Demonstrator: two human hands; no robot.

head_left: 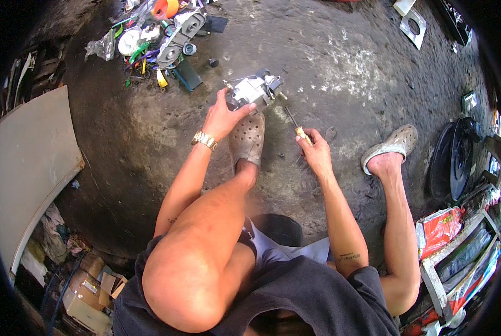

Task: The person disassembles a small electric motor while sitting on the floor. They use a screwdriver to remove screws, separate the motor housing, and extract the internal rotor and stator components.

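Note:
A small whitish mechanical part with dark fittings (251, 91), perhaps a little motor unit, is held just beyond my left shoe. My left hand (228, 116), with a gold watch at the wrist, grips it from its near left side. My right hand (316, 151) is closed round the yellowish handle of a screwdriver (301, 134). The screwdriver's shaft slants up and left, its tip close to the right side of the part. Whether the tip touches the part I cannot tell.
A heap of plastic scraps (149, 45) lies at the far left on the dark ground. Grey clogs (247, 140) are on my feet. A pale curved panel (35, 168) stands at the left. Black round discs (452, 159) and a rack with packages (457, 252) are at the right.

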